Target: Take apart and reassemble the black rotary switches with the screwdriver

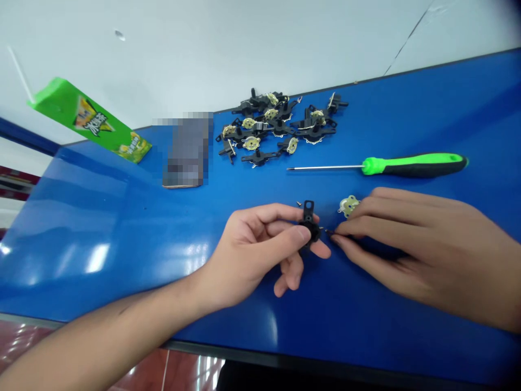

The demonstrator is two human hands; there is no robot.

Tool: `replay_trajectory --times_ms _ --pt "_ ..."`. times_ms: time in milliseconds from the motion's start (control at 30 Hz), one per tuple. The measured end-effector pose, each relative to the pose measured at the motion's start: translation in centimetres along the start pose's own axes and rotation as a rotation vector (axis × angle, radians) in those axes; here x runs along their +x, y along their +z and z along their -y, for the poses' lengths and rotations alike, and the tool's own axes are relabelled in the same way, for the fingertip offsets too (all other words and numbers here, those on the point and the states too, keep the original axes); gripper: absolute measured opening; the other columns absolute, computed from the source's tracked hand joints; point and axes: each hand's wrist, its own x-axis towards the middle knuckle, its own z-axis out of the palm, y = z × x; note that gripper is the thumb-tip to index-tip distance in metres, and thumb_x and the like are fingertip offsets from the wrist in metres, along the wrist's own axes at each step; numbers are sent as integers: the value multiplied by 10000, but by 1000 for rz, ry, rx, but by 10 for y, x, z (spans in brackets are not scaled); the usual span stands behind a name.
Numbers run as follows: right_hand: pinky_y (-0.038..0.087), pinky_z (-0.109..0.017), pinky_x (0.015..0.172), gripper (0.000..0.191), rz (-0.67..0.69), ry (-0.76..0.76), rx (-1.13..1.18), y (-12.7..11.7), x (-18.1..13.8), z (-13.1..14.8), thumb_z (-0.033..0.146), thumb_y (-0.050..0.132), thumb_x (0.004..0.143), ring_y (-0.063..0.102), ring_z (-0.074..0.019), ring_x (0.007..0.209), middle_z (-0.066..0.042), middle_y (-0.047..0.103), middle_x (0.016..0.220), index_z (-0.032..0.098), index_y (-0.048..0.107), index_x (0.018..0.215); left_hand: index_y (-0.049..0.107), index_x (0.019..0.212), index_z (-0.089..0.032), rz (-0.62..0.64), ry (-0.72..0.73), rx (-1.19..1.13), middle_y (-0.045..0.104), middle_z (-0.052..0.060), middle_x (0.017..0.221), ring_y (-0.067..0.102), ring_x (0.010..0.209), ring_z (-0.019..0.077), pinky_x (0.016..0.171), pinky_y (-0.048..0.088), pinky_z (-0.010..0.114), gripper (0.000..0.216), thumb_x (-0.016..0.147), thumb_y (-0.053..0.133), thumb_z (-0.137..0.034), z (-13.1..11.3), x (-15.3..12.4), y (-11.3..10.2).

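While the left hand (pixel 248 252) held the black plastic part (pixel 312 227) above the worktop (pixel 142 244), the right hand (pixel 419 255) was positioned just beside it. Left hand: thumb and fingers pinched the body of the part, with its slotted tab projecting past the grip on the far side; the lower fingers were curled loosely. Right hand: thumb and index fingertips were pressed together on a small dark piece (pixel 329 232), directed at the near side of the part. From where I stood, I could not tell whether the piece touched the part.

A perforated metal plate (pixel 348 206) lay beside the fingers of the right hand and was partly covered by them. One small screw (pixel 299 204) lay near the part's tab.

Beyond the hands, a screwdriver (pixel 415 164) lay flat, shaft to the left, green and black handle to the right. Behind it, black assemblies (pixel 280 126) with brass-coloured plates were grouped near the wall (pixel 244 43). To their left lay a flat rectangular object (pixel 185 152), its detail obscured. At far left was a green carton (pixel 97 119) with a white straw (pixel 20 73).
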Motion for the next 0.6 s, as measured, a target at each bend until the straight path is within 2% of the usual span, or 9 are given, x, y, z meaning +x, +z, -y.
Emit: replay_trajectory --times_ms 100,267,333,433,600 --pt "491 -399 674 174 -10 -38 -18 -1 4 4 182 553 1122 646 -218 747 -41 708 867 221 664 994 735 1087 -86 -4 7 2 878 96 872 698 480 96 417 553 162 263 973 899 -257 0 0 0" --pt "590 -315 677 106 -160 -28 -87 -12 4 8 235 571 1158 807 -152 800 38 825 984 272 653 1103 745 1072 -84 -30 -17 28 877 98 888 707 481 105 423 571 182 167 999 842 -200 -1 0 1" --pt "601 -281 628 115 -126 -13 -27 -17 5 8 273 584 1154 821 -127 790 74 840 1008 293 685 1103 749 1078 -86 -42 -43 49 878 100 885 715 482 114 424 578 189 152 995 834 -182 -1 -1 2" --pt "602 -239 608 154 -61 33 165 -22 11 9 225 618 1092 805 -106 750 84 834 994 301 729 1016 756 1083 -92 -28 -73 71 865 84 815 724 486 124 431 584 189 129 993 819 -160 -2 -2 4" --pt "572 -254 619 185 -106 149 257 -15 17 13 161 629 1047 775 -120 738 62 820 944 298 704 949 776 1119 -85 -25 -84 122 864 102 802 726 483 136 452 602 211 179 973 836 -169 -3 -3 4"
